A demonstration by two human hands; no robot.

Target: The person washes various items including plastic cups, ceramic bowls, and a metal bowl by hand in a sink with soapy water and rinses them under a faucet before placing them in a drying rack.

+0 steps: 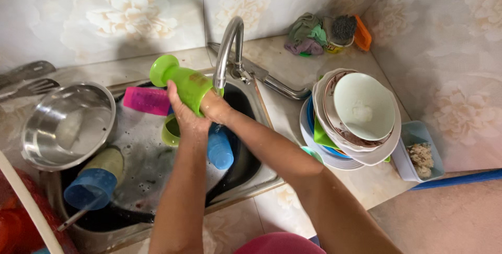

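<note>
A bright green plastic tumbler [180, 80] is held tilted over the sink [141, 144], just left of the curved metal tap [229, 44]. My left hand [184, 115] grips the tumbler's body from below. My right hand [215, 106] is at the tumbler's open end, its fingers hidden inside. Under the hands lie a pink cup [146, 100], a light green cup [170, 131] and a blue cup [220, 148].
A steel bowl [68, 126] rests on the sink's left rim, with another blue cup [91, 187] below it. Stacked bowls and plates [361, 115] stand on the right counter beside a small tub [421, 155]. Rags and a scrubber [320, 34] fill the back corner. Metal utensils [26, 78] lie far left.
</note>
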